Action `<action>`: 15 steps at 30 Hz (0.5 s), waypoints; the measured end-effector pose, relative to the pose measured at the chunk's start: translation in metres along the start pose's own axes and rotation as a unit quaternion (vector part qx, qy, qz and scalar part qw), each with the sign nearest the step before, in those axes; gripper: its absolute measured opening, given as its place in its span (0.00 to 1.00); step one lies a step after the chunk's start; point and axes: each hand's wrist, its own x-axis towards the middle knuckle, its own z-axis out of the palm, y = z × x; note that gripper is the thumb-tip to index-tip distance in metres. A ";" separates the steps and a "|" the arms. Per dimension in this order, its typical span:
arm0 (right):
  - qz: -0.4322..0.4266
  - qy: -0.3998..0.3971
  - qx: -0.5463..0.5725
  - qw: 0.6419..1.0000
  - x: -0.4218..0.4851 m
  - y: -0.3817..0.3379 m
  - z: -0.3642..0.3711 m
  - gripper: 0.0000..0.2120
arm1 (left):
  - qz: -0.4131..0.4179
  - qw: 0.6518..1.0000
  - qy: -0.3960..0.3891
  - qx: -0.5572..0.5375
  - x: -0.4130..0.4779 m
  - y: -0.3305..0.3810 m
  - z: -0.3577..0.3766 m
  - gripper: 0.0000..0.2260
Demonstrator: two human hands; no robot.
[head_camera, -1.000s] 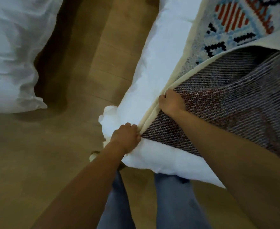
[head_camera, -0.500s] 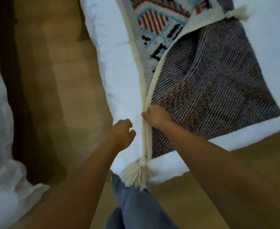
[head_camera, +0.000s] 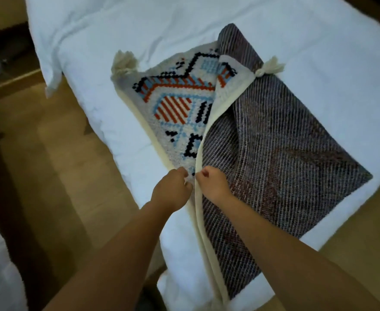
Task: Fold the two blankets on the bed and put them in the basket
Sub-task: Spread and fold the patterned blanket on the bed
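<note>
Forearms reached forward side by side over the white-sheeted bed (head_camera: pixel 319 63), where the cream-bordered woven blanket with a red, blue and black pattern (head_camera: pixel 177 108) lay half folded, grey underside up. The right hand (head_camera: pixel 213 187) curled round the folded-over cream edge. The left hand (head_camera: pixel 173 191) pinched the lower layer just beside it.

Bare forearms (head_camera: pixel 121 254), bare left hand (head_camera: pixel 173 194), bare right hand (head_camera: pixel 213 187)

The blanket (head_camera: pixel 263 153) lies on the bed (head_camera: pixel 207 30) — half folded over itself, floor (head_camera: pixel 61 164) left.
</note>
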 end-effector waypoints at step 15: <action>0.170 0.327 0.106 0.924 0.144 -0.086 -0.042 0.16 | 0.140 0.985 -0.093 0.036 0.177 -0.030 -0.125 0.10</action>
